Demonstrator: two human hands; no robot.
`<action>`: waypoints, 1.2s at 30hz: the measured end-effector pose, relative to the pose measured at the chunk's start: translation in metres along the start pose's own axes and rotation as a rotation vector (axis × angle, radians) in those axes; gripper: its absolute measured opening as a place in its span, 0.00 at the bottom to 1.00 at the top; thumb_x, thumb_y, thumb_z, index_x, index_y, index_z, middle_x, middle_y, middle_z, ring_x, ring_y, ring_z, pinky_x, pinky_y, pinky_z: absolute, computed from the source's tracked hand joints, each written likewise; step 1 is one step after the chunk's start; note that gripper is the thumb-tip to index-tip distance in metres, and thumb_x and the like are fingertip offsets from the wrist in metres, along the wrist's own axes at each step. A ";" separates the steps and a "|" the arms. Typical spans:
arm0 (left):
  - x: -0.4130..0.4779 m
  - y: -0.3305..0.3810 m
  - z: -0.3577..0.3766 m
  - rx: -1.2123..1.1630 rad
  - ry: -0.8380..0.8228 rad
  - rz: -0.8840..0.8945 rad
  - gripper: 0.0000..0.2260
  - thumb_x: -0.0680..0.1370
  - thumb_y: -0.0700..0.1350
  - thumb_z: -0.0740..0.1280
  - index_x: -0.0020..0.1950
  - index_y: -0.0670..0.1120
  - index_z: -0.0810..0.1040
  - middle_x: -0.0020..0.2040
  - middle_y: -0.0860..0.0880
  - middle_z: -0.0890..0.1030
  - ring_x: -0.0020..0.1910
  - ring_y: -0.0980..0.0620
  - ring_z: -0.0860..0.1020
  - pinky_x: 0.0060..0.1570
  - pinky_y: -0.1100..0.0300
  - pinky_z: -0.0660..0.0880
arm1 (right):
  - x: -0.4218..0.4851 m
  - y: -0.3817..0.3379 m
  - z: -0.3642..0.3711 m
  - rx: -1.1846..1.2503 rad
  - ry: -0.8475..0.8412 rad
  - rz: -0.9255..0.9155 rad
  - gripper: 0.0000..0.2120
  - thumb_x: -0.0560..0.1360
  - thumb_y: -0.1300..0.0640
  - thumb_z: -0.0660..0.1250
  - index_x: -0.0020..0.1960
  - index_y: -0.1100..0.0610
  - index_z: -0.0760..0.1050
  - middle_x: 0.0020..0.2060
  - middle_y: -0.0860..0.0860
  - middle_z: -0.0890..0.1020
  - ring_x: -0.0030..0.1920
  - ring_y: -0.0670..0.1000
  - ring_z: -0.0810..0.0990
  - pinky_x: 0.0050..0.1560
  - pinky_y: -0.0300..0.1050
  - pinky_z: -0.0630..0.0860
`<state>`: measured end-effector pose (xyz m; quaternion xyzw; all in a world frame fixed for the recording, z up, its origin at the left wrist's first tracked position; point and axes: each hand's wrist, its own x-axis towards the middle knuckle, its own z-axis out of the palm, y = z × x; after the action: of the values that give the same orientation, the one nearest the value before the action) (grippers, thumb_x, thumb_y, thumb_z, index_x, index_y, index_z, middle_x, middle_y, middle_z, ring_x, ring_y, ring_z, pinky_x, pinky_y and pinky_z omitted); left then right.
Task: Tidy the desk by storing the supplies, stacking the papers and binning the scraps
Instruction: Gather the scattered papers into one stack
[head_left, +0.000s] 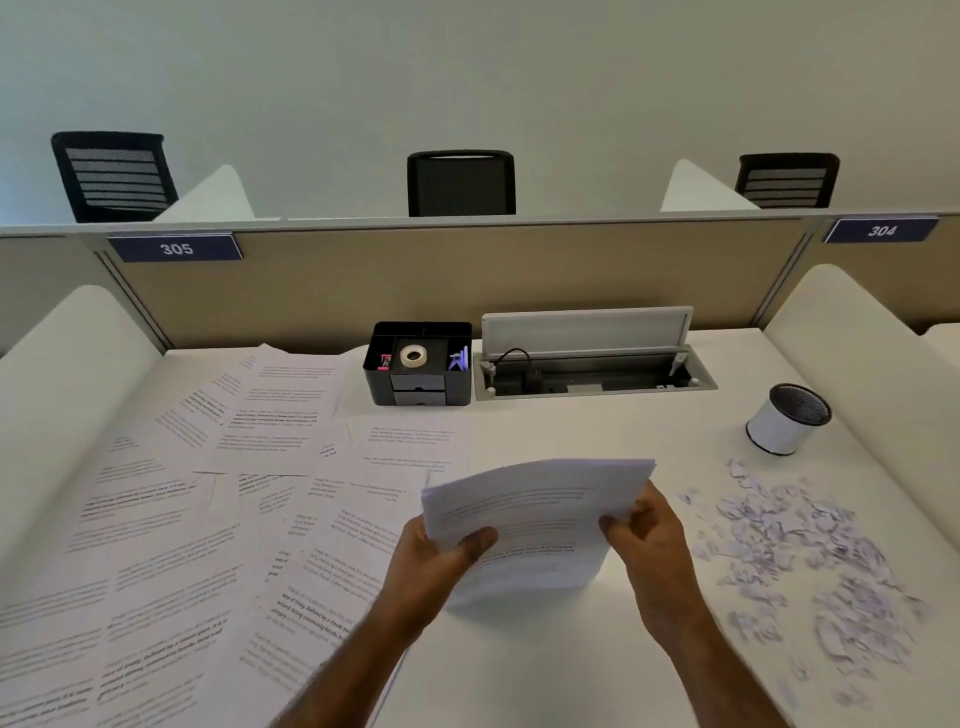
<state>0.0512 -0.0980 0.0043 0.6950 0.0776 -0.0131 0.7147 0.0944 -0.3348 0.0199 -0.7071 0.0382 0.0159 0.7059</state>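
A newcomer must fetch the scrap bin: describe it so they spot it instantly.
Start at the grey cable hatch at the back of the desk and look right. Beyond the heap of torn scraps sits the bin, the only white cylinder, black mesh inside.

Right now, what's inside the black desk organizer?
The organizer holds a tape roll in the middle, a small red item at left and bluish supplies at right. Its front drawers are closed, contents hidden.

1. At the white desk's back I see a black plastic organiser, a white tape roll in it, and a grey cable hatch just right.
2. Printed loose sheets lie left.
3. Torn paper scraps lie right, before a white round bin.
4. A white paper stack sits between them.
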 end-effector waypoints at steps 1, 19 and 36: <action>-0.001 -0.002 -0.001 0.001 0.000 -0.005 0.19 0.72 0.49 0.75 0.63 0.54 0.83 0.56 0.52 0.87 0.56 0.48 0.85 0.53 0.51 0.84 | 0.000 0.002 0.000 0.000 -0.015 0.007 0.20 0.75 0.75 0.63 0.58 0.54 0.77 0.48 0.50 0.85 0.49 0.48 0.83 0.51 0.43 0.81; -0.006 -0.019 0.003 0.043 0.119 -0.084 0.10 0.77 0.49 0.72 0.59 0.55 0.84 0.53 0.54 0.88 0.53 0.49 0.86 0.51 0.57 0.84 | -0.013 0.024 0.015 -0.200 -0.043 0.104 0.12 0.79 0.67 0.64 0.51 0.51 0.79 0.45 0.48 0.85 0.49 0.54 0.82 0.45 0.44 0.78; 0.003 -0.076 -0.175 1.145 0.469 -0.529 0.48 0.73 0.71 0.69 0.81 0.44 0.58 0.79 0.42 0.66 0.76 0.40 0.67 0.75 0.43 0.66 | -0.009 0.049 0.046 -0.028 -0.036 0.313 0.12 0.78 0.67 0.62 0.56 0.59 0.81 0.51 0.56 0.86 0.51 0.60 0.83 0.54 0.55 0.78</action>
<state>0.0282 0.0740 -0.0750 0.9063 0.3792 -0.0757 0.1705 0.0835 -0.2883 -0.0279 -0.7018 0.1352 0.1388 0.6855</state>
